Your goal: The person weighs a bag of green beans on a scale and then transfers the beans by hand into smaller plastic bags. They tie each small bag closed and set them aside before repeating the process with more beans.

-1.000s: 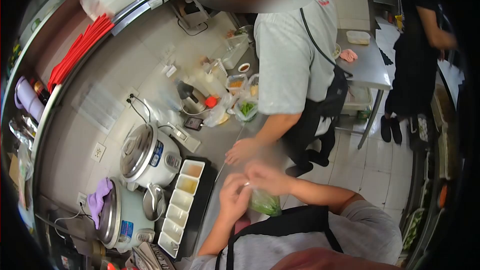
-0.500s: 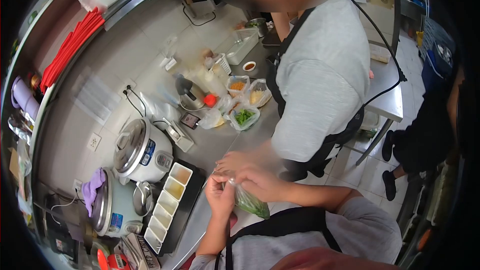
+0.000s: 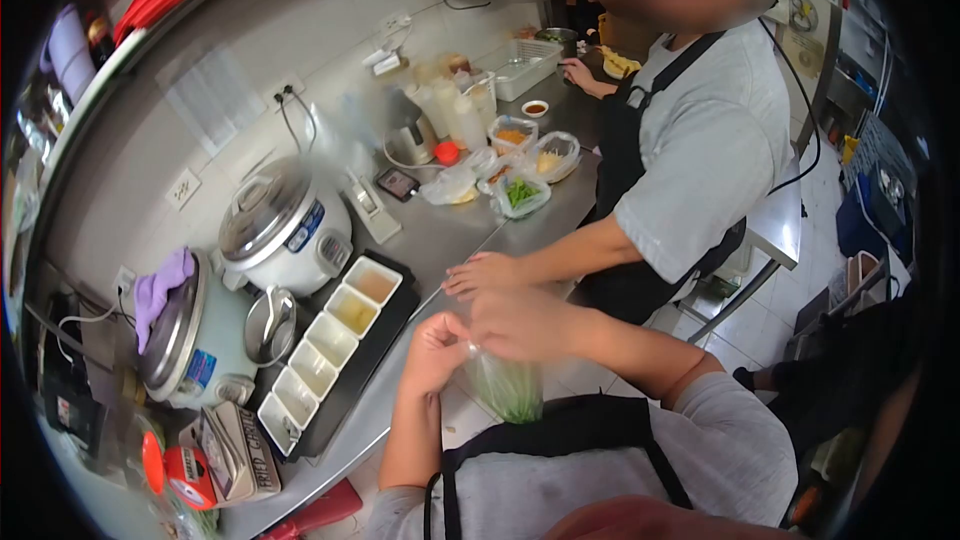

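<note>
Straighter now, clear plastic bag [image 3: 506, 386] beneath hands [image 3: 434, 352].

The left forearm [image 3: 413, 430] rises steeply from the lower middle of the frame to the left hand [image 3: 437, 348], whose fingers bend inward with the tips drawn together. The right forearm [image 3: 640, 353] reaches leftward from the right of centre, its elbow bent. The right hand [image 3: 512, 326] lies just beside the left, back upward, its fingers too blurred to make out clearly.
</note>
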A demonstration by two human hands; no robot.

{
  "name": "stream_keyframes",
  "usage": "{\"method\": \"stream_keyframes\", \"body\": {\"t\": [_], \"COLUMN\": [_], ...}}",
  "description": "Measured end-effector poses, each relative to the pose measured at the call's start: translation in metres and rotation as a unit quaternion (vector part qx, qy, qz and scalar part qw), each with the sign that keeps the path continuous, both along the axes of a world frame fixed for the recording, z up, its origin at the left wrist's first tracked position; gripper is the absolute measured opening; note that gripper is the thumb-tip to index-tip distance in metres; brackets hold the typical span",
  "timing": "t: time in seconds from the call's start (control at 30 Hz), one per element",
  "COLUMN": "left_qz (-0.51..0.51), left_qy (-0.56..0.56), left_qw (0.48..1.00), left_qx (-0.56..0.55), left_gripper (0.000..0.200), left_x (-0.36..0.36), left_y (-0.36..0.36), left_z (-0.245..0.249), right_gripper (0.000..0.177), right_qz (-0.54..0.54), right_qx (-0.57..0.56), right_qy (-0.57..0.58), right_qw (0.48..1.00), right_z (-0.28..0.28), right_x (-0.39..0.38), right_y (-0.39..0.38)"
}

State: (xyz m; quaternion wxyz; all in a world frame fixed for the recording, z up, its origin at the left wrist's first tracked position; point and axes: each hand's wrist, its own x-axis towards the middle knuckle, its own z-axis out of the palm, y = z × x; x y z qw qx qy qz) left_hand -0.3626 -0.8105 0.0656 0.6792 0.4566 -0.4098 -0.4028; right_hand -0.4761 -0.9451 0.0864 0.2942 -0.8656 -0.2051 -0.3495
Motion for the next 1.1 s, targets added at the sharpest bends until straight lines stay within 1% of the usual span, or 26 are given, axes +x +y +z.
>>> {"method": "stream_keyframes", "body": {"t": [0.03, 0.1, 0.13, 0.2, 0.23, 0.33, 0.43, 0.47, 0.57, 0.6, 0.7, 0.73, 0.83, 0.87, 0.97, 1.0, 1.07, 1.1], "left_qz": [-0.005, -0.006, 0.013, 0.052, 0.082, 0.157, 0.211, 0.240, 0.319, 0.321, 0.338, 0.337, 0.322, 0.317, 0.386, 0.407, 0.451, 0.449], "left_qy": [0.002, -0.008, 0.001, 0.018, 0.008, -0.039, -0.031, -0.045, -0.085, -0.091, -0.087, -0.094, -0.074, -0.117, -0.177, -0.151, -0.145, -0.164], "left_qw": [1.000, 0.999, 0.999, 0.996, 0.994, 0.984, 0.974, 0.968, 0.943, 0.941, 0.934, 0.934, 0.937, 0.933, 0.904, 0.901, 0.880, 0.876], "left_qx": [0.000, -0.034, -0.046, -0.066, -0.065, -0.074, -0.074, -0.065, -0.041, -0.065, -0.082, -0.074, -0.114, -0.119, -0.045, -0.007, 0.035, 0.072], "left_gripper": [0.016, 0.016, 0.015, 0.014, 0.014, 0.012, 0.012, 0.013, 0.015, 0.017, 0.017, 0.018, 0.019, 0.018, 0.017, 0.018, 0.014, 0.013], "left_x": [0.008, 0.018, 0.023, 0.031, 0.034, 0.044, 0.054, 0.057, 0.064, 0.065, 0.066, 0.067, 0.064, 0.063, 0.051, 0.048, 0.046, 0.045], "left_y": [0.012, 0.038, 0.055, 0.089, 0.108, 0.169, 0.225, 0.243, 0.286, 0.294, 0.317, 0.324, 0.333, 0.335, 0.328, 0.326, 0.320, 0.318], "left_z": [-0.002, 0.005, 0.008, 0.012, 0.014, 0.009, -0.002, -0.007, -0.018, -0.018, -0.016, -0.016, -0.015, -0.018, -0.022, -0.029, -0.039, -0.043], "right_gripper": [0.014, 0.014, 0.015, 0.014, 0.014, 0.013, 0.010, 0.009, 0.012, 0.014, 0.008, 0.007, 0.005, 0.004, 0.002, 0.003, 0.001, 0.001], "right_qz": [0.003, 0.009, 0.009, -0.001, -0.009, 0.020, 0.062, 0.108, 0.190, 0.208, 0.166, 0.168, 0.178, 0.184, 0.213, 0.230, 0.228, 0.256], "right_qx": [-0.006, -0.020, -0.030, -0.008, 0.006, 0.167, 0.230, 0.216, 0.226, 0.177, 0.152, 0.162, 0.186, 0.193, 0.223, 0.236, 0.166, 0.134], "right_qy": [-0.001, -0.008, -0.014, -0.024, -0.030, 0.097, 0.148, 0.131, 0.152, 0.074, 0.030, 0.046, 0.095, 0.109, 0.119, 0.121, 0.057, 0.025], "right_qw": [1.000, 1.000, 0.999, 1.000, 1.000, 0.981, 0.960, 0.961, 0.943, 0.959, 0.974, 0.971, 0.962, 0.958, 0.944, 0.936, 0.958, 0.957], "right_z": [0.005, 0.018, 0.023, 0.024, 0.022, 0.011, -0.011, -0.023, -0.019, -0.019, -0.015, -0.014, -0.015, -0.014, -0.009, -0.008, -0.019, -0.026], "right_x": [0.005, 0.016, 0.022, 0.041, 0.049, 0.072, 0.100, 0.111, 0.124, 0.129, 0.136, 0.139, 0.143, 0.144, 0.140, 0.138, 0.141, 0.146], "right_y": [0.012, 0.040, 0.056, 0.091, 0.110, 0.168, 0.220, 0.232, 0.268, 0.275, 0.303, 0.310, 0.323, 0.325, 0.323, 0.322, 0.310, 0.310]}}
